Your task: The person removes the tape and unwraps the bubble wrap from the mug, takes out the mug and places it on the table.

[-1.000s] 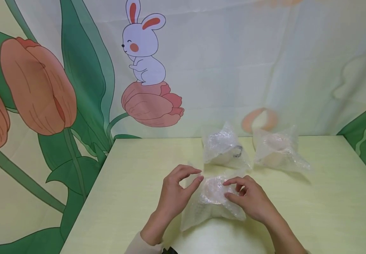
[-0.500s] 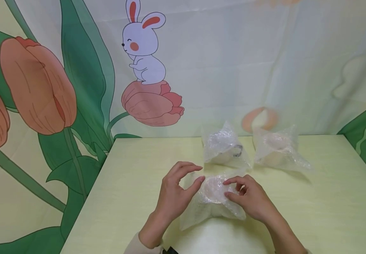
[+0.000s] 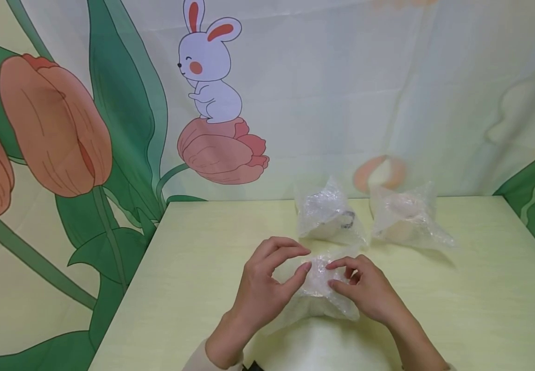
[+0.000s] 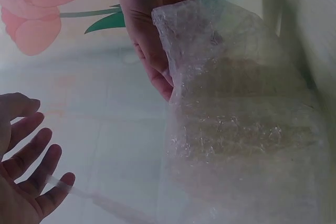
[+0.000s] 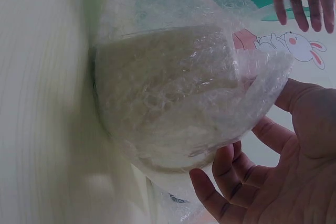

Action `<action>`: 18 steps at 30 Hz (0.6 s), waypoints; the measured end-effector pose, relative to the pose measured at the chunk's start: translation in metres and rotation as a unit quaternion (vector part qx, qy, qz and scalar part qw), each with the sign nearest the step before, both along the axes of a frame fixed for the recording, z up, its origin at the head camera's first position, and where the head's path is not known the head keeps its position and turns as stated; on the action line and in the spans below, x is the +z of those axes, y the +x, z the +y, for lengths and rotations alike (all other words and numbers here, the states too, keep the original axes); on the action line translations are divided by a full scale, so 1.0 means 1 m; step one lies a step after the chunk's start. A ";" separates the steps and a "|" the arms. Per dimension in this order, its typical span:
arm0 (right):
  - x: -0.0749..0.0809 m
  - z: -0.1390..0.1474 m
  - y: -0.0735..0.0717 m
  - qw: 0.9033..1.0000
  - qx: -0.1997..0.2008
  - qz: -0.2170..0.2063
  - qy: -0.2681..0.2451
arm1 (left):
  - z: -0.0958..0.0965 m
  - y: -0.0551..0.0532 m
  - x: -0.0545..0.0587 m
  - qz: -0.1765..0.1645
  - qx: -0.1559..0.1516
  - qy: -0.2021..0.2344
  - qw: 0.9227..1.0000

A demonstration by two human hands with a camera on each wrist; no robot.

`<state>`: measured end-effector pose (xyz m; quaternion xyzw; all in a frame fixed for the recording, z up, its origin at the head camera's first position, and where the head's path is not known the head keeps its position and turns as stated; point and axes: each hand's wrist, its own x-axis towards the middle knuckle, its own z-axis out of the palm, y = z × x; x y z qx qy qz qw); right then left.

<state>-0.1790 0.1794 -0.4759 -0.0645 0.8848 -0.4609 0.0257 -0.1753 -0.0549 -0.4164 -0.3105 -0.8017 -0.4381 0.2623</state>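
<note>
A bubble-wrapped bundle (image 3: 316, 283) lies on the table in front of me, with a rounded beige thing showing dimly through the plastic. My right hand (image 3: 369, 288) holds its right side with curled fingers; some fingertips are hidden behind the wrap in the left wrist view. Over the bundle's left side is my left hand (image 3: 267, 281), fingers spread and thumb apart from them. The left wrist view shows that hand's fingers (image 4: 37, 166) away from the bundle. A thin translucent strip (image 4: 105, 203) runs beside them; what it is I cannot tell.
Two more bubble-wrapped bundles stand behind, one at the back middle (image 3: 328, 216) with a dark printed mark and one farther right (image 3: 404, 219). The pale yellow table (image 3: 179, 268) meets a printed cloth backdrop (image 3: 295, 103) along its far edge.
My left hand has moved right, in over the bundle and closer to the right hand. The right hand and the three bundles have stayed where they were.
</note>
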 end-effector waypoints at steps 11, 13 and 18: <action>0.001 0.001 0.000 1.000 0.000 -0.004 0.002 | 0.016 0.005 -0.003 0.046 -0.068 -0.018 0.996; 0.001 0.001 0.000 1.000 0.001 -0.005 0.002 | 0.019 0.007 -0.005 0.050 -0.080 -0.027 0.995; 0.002 0.000 0.000 1.000 0.002 -0.015 0.004 | 0.026 0.010 -0.010 0.047 -0.097 -0.061 0.992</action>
